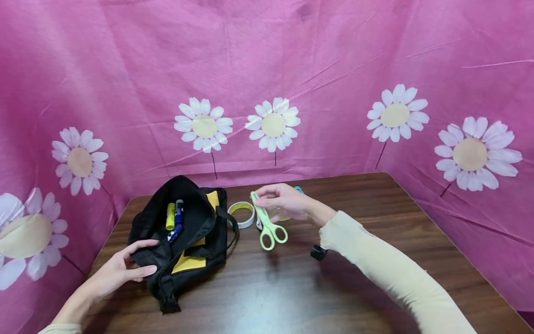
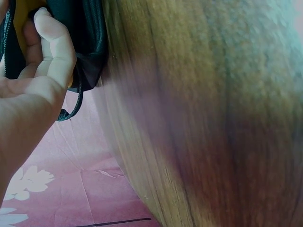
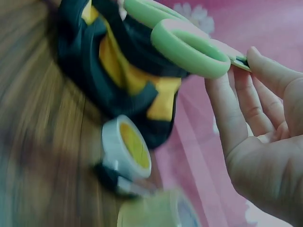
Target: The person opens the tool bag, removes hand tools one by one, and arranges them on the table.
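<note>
My right hand pinches a pair of light green scissors near the blade end, the finger loops hanging down above the table. In the right wrist view, thumb and fingertips meet on the scissors. To the left, a black bag with yellow patches lies with its mouth open. My left hand grips the bag's near edge, thumb outside. Inside the bag are a yellow tube, a blue tube and another small blue item.
A white tape roll stands right of the bag. Beside it, partly behind the scissors, are a dark item and a yellowish clear tape roll. A small black object sits below the right wrist; something teal peeks out behind that hand.
</note>
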